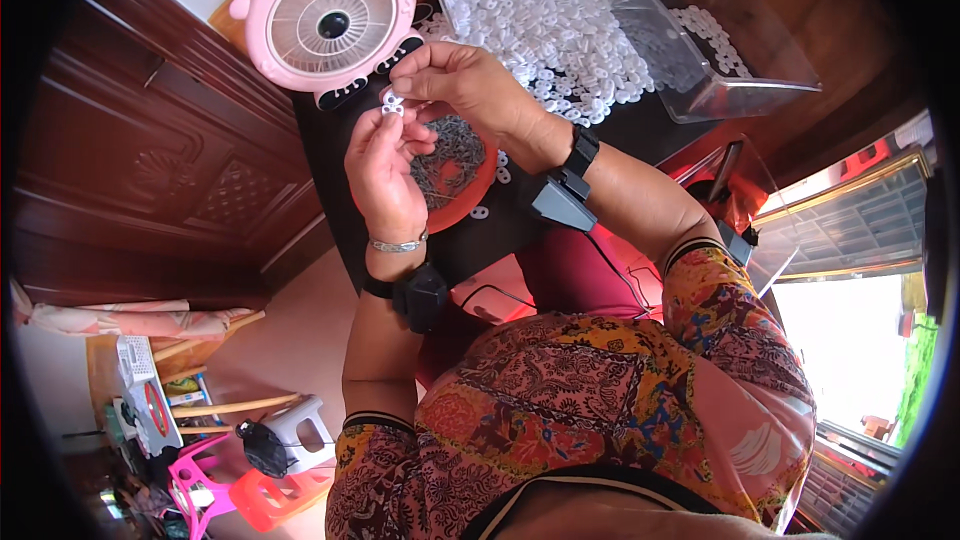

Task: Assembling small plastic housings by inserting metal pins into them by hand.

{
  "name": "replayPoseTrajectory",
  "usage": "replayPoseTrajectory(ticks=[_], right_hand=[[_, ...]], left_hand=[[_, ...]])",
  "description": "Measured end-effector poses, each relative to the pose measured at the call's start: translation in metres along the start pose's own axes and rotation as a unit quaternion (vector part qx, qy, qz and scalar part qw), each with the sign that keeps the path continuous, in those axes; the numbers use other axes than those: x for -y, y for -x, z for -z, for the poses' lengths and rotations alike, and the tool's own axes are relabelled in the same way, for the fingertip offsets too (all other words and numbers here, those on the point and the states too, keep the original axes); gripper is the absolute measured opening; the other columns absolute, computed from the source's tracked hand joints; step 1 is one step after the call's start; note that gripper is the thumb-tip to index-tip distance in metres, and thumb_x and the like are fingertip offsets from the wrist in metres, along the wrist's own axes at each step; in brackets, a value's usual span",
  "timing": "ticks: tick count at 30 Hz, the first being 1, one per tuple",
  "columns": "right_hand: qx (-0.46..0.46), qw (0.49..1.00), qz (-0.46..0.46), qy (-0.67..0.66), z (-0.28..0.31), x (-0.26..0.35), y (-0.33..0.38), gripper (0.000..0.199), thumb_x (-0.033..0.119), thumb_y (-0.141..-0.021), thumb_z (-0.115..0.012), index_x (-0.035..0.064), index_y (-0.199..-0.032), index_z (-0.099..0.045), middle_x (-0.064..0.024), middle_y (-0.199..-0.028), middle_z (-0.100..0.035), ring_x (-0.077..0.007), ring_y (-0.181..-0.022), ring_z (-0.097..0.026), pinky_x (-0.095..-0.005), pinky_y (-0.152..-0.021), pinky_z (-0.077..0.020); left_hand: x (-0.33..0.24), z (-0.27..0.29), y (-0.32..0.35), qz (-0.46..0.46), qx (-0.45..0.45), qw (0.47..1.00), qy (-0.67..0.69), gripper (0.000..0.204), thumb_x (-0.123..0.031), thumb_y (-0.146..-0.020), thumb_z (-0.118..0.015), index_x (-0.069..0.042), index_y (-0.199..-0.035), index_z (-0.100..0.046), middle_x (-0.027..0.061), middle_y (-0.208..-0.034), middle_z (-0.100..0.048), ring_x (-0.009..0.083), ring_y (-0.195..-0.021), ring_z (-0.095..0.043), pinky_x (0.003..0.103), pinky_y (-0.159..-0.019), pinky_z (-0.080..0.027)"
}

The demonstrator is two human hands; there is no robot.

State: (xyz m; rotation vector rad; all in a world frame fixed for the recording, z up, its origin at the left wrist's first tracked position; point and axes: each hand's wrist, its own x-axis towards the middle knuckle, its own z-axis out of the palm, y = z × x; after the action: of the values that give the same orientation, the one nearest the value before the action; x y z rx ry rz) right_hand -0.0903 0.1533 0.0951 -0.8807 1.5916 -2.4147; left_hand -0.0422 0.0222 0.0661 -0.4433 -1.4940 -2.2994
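Between the fingertips of my left hand is a small white plastic piece with holes, held up above the table. My right hand comes in from the right with thumb and forefinger pinched at the upper edge of that piece. Whatever those right fingertips hold is too small to make out. Just below both hands stands an orange-red bowl full of thin grey metal pins or screws, partly covered by my left fingers.
A large heap of similar white pieces covers the table's far side. Right of it stands a clear plastic box with more pieces. A pink fan is at the far left. Loose pieces lie beside the bowl. Cables hang near my lap.
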Motion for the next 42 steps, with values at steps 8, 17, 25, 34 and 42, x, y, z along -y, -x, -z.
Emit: replayPoseTrajectory(ticks=[8, 17, 25, 34, 42], right_hand=[[0.039, 0.995, 0.023, 0.084, 0.000, -0.003, 0.002, 0.012, 0.009, -0.087, -0.064, 0.0026, -0.097, -0.064, -0.0019, -0.086, -0.066, -0.0088, -0.079, -0.061, -0.0222, -0.071, -0.0482], [0.002, 0.996, -0.077, -0.038, 0.013, 0.002, 0.003, 0.013, 0.010, -0.086, -0.064, 0.0016, -0.095, -0.064, -0.0040, -0.082, -0.067, -0.0099, -0.073, -0.063, -0.0206, -0.062, -0.0464], [-0.010, 0.998, 0.016, 0.062, 0.008, 0.010, 0.007, 0.012, 0.012, -0.087, -0.065, 0.0030, -0.096, -0.065, -0.0018, -0.087, -0.067, -0.0077, -0.080, -0.061, -0.0212, -0.070, -0.0468], [0.007, 0.993, 0.052, 0.103, 0.008, 0.007, 0.007, 0.013, 0.007, -0.086, -0.065, 0.0000, -0.097, -0.064, -0.0033, -0.089, -0.066, -0.0079, -0.083, -0.061, -0.0217, -0.075, -0.0492], [-0.018, 0.992, 0.050, 0.116, 0.009, 0.010, 0.006, 0.012, 0.008, -0.087, -0.066, 0.0001, -0.096, -0.064, -0.0028, -0.087, -0.066, -0.0074, -0.082, -0.061, -0.0213, -0.074, -0.0490]], left_hand=[[0.000, 0.000, 0.007, -0.005, -0.035, 0.999, 0.039, 0.021, -0.020, -0.090, -0.053, 0.000, -0.091, -0.058, 0.0077, -0.076, -0.062, 0.0160, -0.068, -0.060, 0.026, -0.062, -0.045], [-0.004, -0.008, 0.011, 0.017, -0.063, 0.997, -0.050, 0.018, -0.018, -0.088, -0.056, -0.002, -0.081, -0.060, -0.0002, -0.061, -0.051, 0.0079, -0.053, -0.046, 0.020, -0.051, -0.034], [-0.009, -0.014, 0.011, 0.013, -0.080, 0.991, -0.103, 0.016, -0.016, -0.089, -0.055, -0.002, -0.081, -0.059, -0.0005, -0.062, -0.048, 0.0091, -0.055, -0.045, 0.022, -0.053, -0.034], [-0.008, -0.017, 0.007, 0.008, -0.099, 0.990, -0.105, 0.018, -0.016, -0.086, -0.057, -0.001, -0.077, -0.060, -0.0011, -0.058, -0.049, 0.0063, -0.052, -0.044, 0.020, -0.050, -0.032], [-0.007, -0.014, 0.004, 0.038, -0.088, 0.990, -0.100, 0.018, -0.017, -0.087, -0.056, -0.001, -0.079, -0.059, 0.0005, -0.062, -0.049, 0.0098, -0.056, -0.046, 0.022, -0.053, -0.034]])
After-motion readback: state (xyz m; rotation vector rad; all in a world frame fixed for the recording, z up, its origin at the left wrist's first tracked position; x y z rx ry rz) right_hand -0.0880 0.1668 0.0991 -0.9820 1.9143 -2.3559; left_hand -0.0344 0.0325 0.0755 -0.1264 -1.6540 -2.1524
